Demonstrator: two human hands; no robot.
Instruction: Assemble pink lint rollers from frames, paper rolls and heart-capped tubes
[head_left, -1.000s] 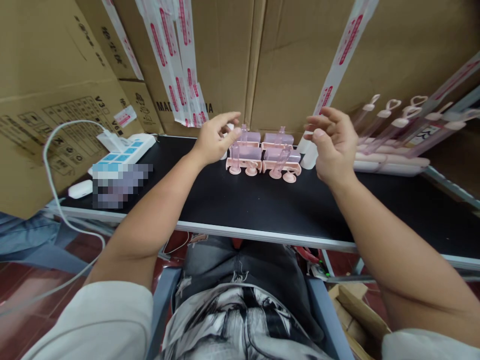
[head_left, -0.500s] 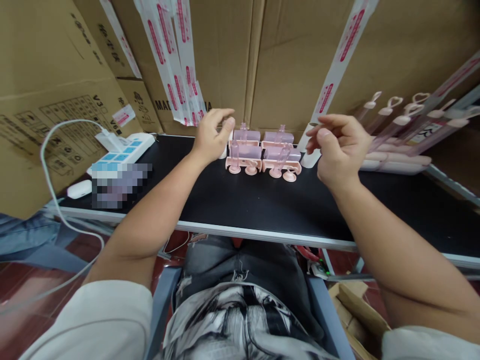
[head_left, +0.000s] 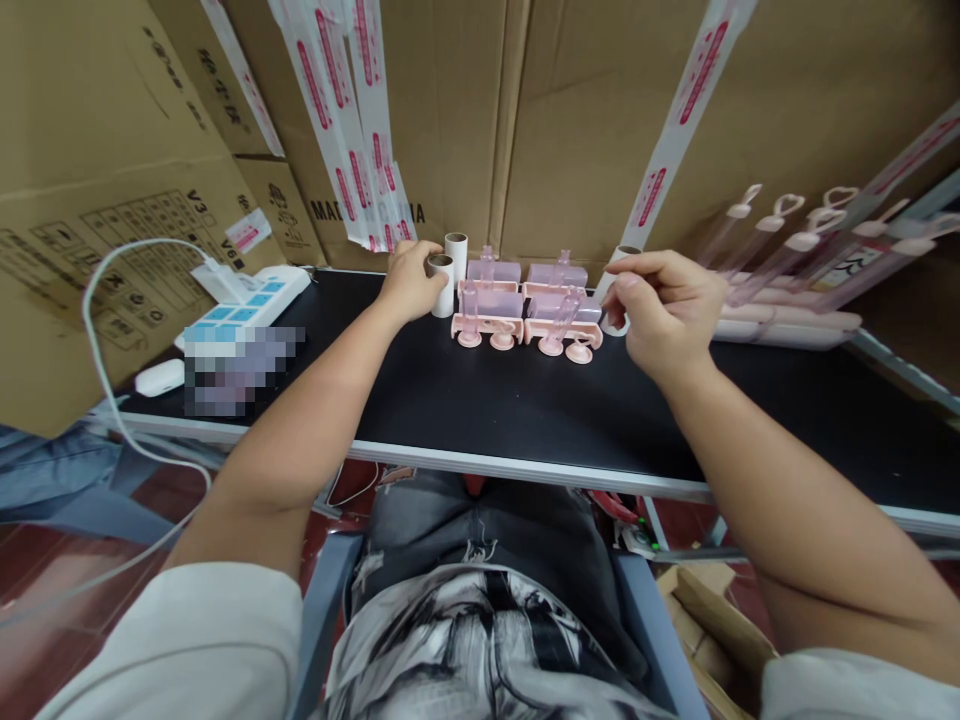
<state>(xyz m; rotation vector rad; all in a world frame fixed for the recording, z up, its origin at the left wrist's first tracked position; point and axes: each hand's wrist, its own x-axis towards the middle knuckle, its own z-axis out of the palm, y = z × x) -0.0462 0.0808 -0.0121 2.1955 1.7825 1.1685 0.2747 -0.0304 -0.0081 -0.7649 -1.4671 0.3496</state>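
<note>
My left hand is closed around a short white tube standing on the black table; a second white tube stands just behind it. My right hand is curled on another white tube at the right end of the pink pieces. Between my hands sit pink plastic train-shaped toys with clear purple tops, in two rows near the table's back.
Cardboard boxes with hanging pink-printed strips wall the back. A white and blue power strip with a cable lies at the left, next to a white puck. Long pink-capped tubes lie at the right. The table's metal front edge crosses above my lap.
Both hands have come down from the air to the table. The left has closed on the white tube beside the toys, and the right has closed on the tube at the right.
</note>
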